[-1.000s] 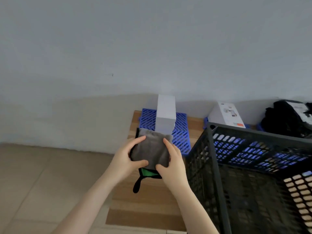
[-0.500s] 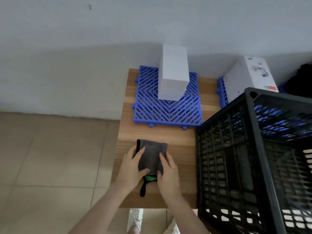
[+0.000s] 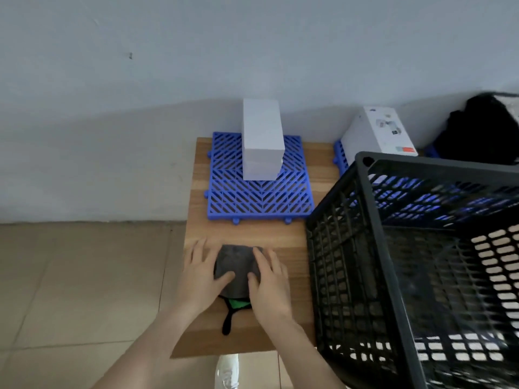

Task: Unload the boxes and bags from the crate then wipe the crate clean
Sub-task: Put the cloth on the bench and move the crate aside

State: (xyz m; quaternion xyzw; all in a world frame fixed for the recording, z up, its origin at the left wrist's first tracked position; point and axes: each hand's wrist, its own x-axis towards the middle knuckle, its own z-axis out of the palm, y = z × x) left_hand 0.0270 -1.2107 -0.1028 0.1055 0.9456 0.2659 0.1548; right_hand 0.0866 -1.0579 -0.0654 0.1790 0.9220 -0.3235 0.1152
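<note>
Crate (image 3: 379, 220), black and latticed, is standing on the right part of the wooden tabletop (image 3: 252, 234), its open top facing up so that its slotted walls and floor are showing from where I am watching. Its near left wall is sitting just beside the person's right hand (image 3: 269, 282).

Both hands are lying on a folded grey cloth (image 3: 236, 265) near the front edge of the tabletop. The left hand (image 3: 200, 272) is resting flat with its fingers spread, its thumb lying on the cloth and its fingers reaching past the cloth's left side. The right hand is lying flat too, with its fingers straight along the cloth's right edge and its thumb pressing on the cloth. Neither hand is curling round anything.

Something green (image 3: 238, 303) is peeking out from under the near edge of the cloth, and a black strap (image 3: 227, 324) is trailing from it toward the front of the tabletop.

Farther back, a plain white box (image 3: 262, 141) is standing upright on a blue grid mat (image 3: 261, 197). A second white box (image 3: 376, 133), printed on its top face, is sitting behind the crate's far corner on another blue mat (image 3: 341, 155). A black bag (image 3: 483, 130) is lying against the wall at the far right. A pale shoe (image 3: 227, 372) is showing on the tiled floor (image 3: 70, 290) below the tabletop's front edge.
</note>
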